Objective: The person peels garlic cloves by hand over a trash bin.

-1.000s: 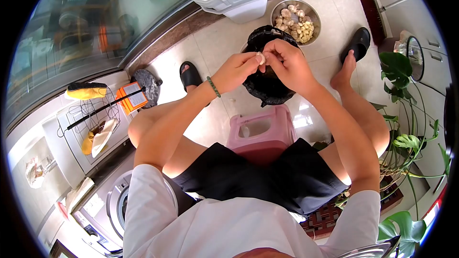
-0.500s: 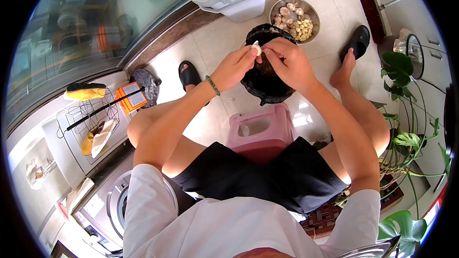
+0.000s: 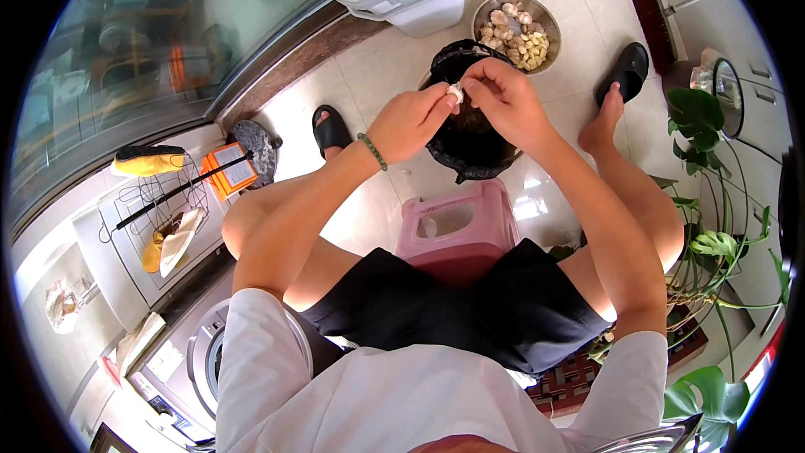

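Observation:
A small white garlic clove is pinched between the thumb and fingers of my left hand, which wears a green beaded bracelet. From the other side, my right hand is closed, its thumb and fingertips at the clove; any bit of skin between them is too small to make out. Both hands are above a bin lined with a black bag, with brownish scraps partly visible inside. Just beyond it, a steel bowl holds whole garlic bulbs and peeled cloves.
A pink stool stands between my legs. At the back is a grey-white lidded container. Black slippers are on my feet. Leafy plants stand at the right, a wire rack and a washing machine at the left.
My left hand and the clove have shifted slightly down and right. The right hand's fingers have moved up and now meet the clove from the right.

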{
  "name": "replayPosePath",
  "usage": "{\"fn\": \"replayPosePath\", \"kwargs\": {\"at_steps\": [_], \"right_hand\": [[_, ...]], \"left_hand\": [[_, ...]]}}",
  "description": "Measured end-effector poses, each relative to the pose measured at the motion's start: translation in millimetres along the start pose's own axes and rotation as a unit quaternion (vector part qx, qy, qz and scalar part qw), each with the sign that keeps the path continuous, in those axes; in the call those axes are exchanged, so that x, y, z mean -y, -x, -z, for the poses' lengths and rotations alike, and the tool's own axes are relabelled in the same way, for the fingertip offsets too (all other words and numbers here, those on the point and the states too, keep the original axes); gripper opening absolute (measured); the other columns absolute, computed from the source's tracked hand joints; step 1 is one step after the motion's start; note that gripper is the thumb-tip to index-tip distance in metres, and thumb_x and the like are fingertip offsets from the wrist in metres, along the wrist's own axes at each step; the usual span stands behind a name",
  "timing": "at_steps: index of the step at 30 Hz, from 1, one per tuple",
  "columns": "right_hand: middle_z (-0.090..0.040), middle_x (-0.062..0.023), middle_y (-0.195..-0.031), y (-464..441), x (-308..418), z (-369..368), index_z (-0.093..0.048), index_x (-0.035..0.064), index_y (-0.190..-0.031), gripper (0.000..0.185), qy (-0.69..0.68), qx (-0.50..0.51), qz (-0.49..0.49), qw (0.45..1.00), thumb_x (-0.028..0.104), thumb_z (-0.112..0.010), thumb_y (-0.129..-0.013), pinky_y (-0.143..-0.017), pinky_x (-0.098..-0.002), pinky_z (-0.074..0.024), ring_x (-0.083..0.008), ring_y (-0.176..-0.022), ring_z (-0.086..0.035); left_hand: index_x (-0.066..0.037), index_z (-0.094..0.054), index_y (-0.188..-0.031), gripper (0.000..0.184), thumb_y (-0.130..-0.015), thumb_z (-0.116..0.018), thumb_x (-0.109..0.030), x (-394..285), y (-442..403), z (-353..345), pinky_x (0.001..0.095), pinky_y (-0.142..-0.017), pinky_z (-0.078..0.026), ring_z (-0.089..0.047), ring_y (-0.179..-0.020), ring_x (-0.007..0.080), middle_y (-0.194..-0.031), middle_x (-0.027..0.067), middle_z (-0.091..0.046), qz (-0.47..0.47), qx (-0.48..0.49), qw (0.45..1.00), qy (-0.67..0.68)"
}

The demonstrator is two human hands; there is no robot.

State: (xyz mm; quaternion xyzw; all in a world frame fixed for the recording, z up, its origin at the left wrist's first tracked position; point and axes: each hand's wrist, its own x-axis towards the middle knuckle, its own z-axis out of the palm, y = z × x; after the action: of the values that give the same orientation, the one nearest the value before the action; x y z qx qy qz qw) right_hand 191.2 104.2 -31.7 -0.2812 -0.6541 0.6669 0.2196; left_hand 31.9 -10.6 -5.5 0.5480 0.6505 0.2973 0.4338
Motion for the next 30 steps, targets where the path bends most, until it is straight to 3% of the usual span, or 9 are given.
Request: {"fn": "replayPosePath", "kwargs": {"at_steps": [8, 15, 18, 20, 21, 23, 24, 26, 30], "right_hand": [[-0.059, -0.0109, -0.075, 3, 15, -1, -0.060, -0.0028, -0.083, 0.012, 0.108, 0.024, 0.063, 0.992, 0.007, -0.068, -0.083, -0.059, -0.0294, -0.0478, -0.0181, -0.062, -0.058], [-0.059, -0.0110, -0.071, 0, 9, -4, -0.058, -0.0025, -0.081, 0.010, 0.111, 0.009, 0.017, 0.994, 0.005, -0.064, -0.082, -0.059, -0.0303, -0.0477, -0.0193, -0.061, -0.058], [-0.060, -0.0115, -0.070, -3, -2, -1, -0.059, -0.0023, -0.082, 0.008, 0.108, -0.014, -0.001, 0.994, 0.004, -0.063, -0.080, -0.060, -0.0308, -0.0483, -0.0199, -0.061, -0.059], [-0.061, -0.0130, -0.071, -4, -4, 0, -0.059, -0.0024, -0.082, 0.008, 0.146, -0.026, -0.003, 0.989, 0.004, -0.063, -0.078, -0.060, -0.0326, -0.0493, -0.0225, -0.062, -0.061], [-0.061, -0.0130, -0.071, -4, -4, 0, -0.059, -0.0024, -0.082, 0.008, 0.146, -0.025, -0.003, 0.989, 0.004, -0.063, -0.078, -0.060, -0.0326, -0.0493, -0.0225, -0.062, -0.061], [-0.062, -0.0139, -0.074, -3, -2, 2, -0.061, -0.0018, -0.083, 0.008, 0.203, -0.010, 0.010, 0.979, 0.004, -0.063, -0.077, -0.062, -0.0349, -0.0497, -0.0256, -0.065, -0.062], [-0.062, -0.0139, -0.074, -3, -5, 2, -0.061, -0.0018, -0.083, 0.008, 0.202, -0.009, 0.010, 0.979, 0.004, -0.063, -0.077, -0.062, -0.0349, -0.0497, -0.0256, -0.065, -0.062], [-0.060, -0.0092, -0.077, -2, -13, 1, -0.061, -0.0014, -0.087, 0.008, 0.244, 0.008, 0.066, 0.967, 0.003, -0.064, -0.081, -0.060, -0.0285, -0.0468, -0.0162, -0.065, -0.058], [-0.060, -0.0135, -0.081, 1, 1, -7, -0.063, 0.0003, -0.084, 0.009, 0.239, -0.009, 0.089, 0.967, 0.006, -0.066, -0.078, -0.063, -0.0361, -0.0489, -0.0267, -0.069, -0.062]], "left_hand": [[-0.007, -0.053, -0.090, 0.023, -0.098, -0.047, -0.027, -3, 2, 3, 0.0486, -0.059, -0.044, -0.059, -0.066, 0.0381, -0.070, 0.0157, -0.060, -0.027, -0.022, 0.983, -0.178], [-0.007, -0.054, -0.091, 0.022, -0.098, -0.046, -0.026, -1, 3, 0, 0.0478, -0.060, -0.045, -0.060, -0.068, 0.0376, -0.072, 0.0155, -0.060, -0.037, -0.041, 0.985, -0.166], [-0.007, -0.055, -0.093, 0.025, -0.100, -0.043, -0.027, -2, 3, -1, 0.0446, -0.061, -0.045, -0.059, -0.069, 0.0368, -0.071, 0.0159, -0.058, -0.041, -0.066, 0.995, -0.063], [-0.007, -0.055, -0.092, 0.031, -0.103, -0.039, -0.031, -5, 3, 2, 0.0367, -0.059, -0.043, -0.056, -0.062, 0.0268, -0.066, 0.0093, -0.054, 0.013, -0.041, 0.999, 0.023], [-0.007, -0.055, -0.092, 0.031, -0.103, -0.039, -0.031, 1, 3, 0, 0.0367, -0.059, -0.043, -0.056, -0.062, 0.0268, -0.066, 0.0093, -0.054, 0.013, -0.042, 0.999, 0.023], [-0.006, -0.052, -0.089, 0.036, -0.104, -0.038, -0.035, 17, 0, -8, 0.0281, -0.055, -0.037, -0.043, -0.056, 0.0130, -0.064, -0.0004, -0.043, 0.094, -0.019, 0.973, 0.210], [-0.006, -0.052, -0.089, 0.036, -0.104, -0.038, -0.035, 17, -1, -8, 0.0281, -0.055, -0.037, -0.043, -0.056, 0.0130, -0.064, -0.0004, -0.043, 0.095, -0.019, 0.973, 0.210], [-0.006, -0.050, -0.088, 0.037, -0.104, -0.038, -0.038, 18, -1, -7, 0.0236, -0.053, -0.031, -0.031, -0.057, 0.0058, -0.066, -0.0065, -0.034, 0.163, 0.019, 0.919, 0.360], [-0.008, -0.048, -0.089, 0.041, -0.103, -0.036, -0.045, 19, -2, -9, 0.0234, -0.055, -0.031, -0.032, -0.060, 0.0074, -0.067, -0.0051, -0.032, 0.210, 0.028, 0.893, 0.397]]}}
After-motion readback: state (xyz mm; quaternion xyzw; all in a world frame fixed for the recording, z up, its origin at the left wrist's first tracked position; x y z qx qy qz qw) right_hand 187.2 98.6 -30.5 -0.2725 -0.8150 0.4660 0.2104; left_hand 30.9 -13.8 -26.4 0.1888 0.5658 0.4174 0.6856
